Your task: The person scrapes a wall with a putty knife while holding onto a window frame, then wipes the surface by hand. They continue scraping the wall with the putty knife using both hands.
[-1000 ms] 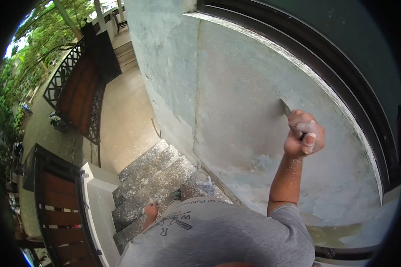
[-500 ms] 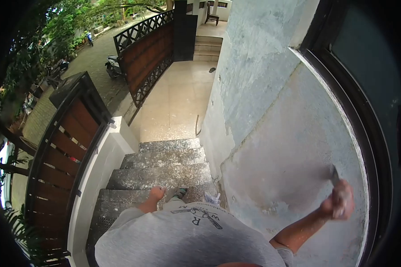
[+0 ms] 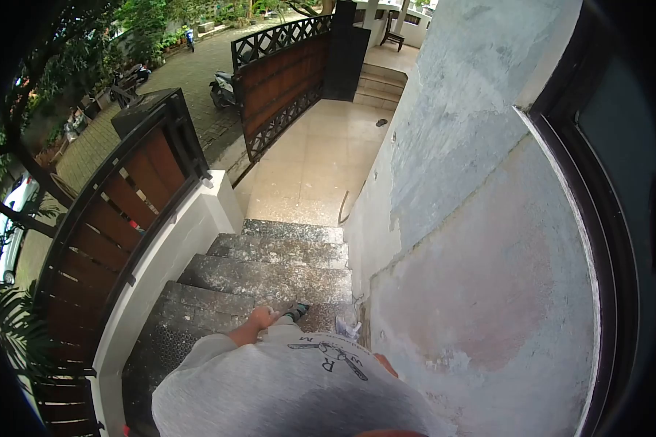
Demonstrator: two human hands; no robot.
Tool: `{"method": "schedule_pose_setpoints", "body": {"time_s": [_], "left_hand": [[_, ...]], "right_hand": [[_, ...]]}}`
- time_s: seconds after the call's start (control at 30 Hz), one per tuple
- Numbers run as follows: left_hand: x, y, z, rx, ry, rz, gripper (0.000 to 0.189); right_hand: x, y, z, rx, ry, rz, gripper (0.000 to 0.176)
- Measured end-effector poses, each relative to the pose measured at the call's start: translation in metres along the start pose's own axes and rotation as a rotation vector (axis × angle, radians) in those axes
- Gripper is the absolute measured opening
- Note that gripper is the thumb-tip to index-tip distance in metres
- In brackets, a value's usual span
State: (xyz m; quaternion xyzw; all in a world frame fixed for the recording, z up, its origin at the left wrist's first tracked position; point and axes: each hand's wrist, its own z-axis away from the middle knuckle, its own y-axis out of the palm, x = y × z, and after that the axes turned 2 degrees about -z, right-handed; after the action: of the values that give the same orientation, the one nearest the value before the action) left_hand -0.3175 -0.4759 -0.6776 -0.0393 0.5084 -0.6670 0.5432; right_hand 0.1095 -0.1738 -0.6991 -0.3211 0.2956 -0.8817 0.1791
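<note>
My left hand (image 3: 262, 318) hangs low in front of my grey shirt (image 3: 270, 386), above the worn steps. Its fingers look curled; whether they hold anything is hidden. Of my right arm only a sliver of skin shows at the right edge of the shirt. The right hand's fingers, and anything in them, are out of sight. To my right rises a pale blue-grey wall (image 3: 444, 182) with flaking paint. A smoother, pinkish-grey patch (image 3: 481, 291) covers its lower part, below a diagonal ridge.
Speckled stone steps (image 3: 284, 251) descend to a tiled landing (image 3: 306, 160). A crumpled pale bag (image 3: 348, 327) lies by the wall's foot. A white low wall with a brown slatted fence (image 3: 116, 211) borders the left. A dark-framed window (image 3: 612, 240) edges the right.
My right hand, which held a flat-bladed scraper against the wall, has dropped down behind my shirt. The view has turned slightly, and the left hand stays low.
</note>
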Motion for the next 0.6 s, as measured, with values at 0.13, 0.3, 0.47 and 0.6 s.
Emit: {"method": "schedule_pose_setpoints", "body": {"time_s": [0.13,0.3,0.47,0.6], "left_hand": [[0.000,-0.008,-0.003,-0.011,-0.065,0.074,0.053],[0.036,0.009,0.000,0.078,-0.060,-0.017,0.057],[0.028,0.018,-0.007,0.274,-0.002,-0.259,0.058],[-0.013,0.004,-0.012,0.241,0.057,-0.096,0.066]], "right_hand": [[-0.032,0.057,0.048,0.014,0.186,-0.072,0.056],[-0.022,0.040,0.070,-0.252,0.223,-0.185,0.055],[0.008,0.005,0.070,-0.498,0.326,-0.493,0.054],[0.035,-0.004,0.063,-0.593,0.271,-0.353,0.054]]}}
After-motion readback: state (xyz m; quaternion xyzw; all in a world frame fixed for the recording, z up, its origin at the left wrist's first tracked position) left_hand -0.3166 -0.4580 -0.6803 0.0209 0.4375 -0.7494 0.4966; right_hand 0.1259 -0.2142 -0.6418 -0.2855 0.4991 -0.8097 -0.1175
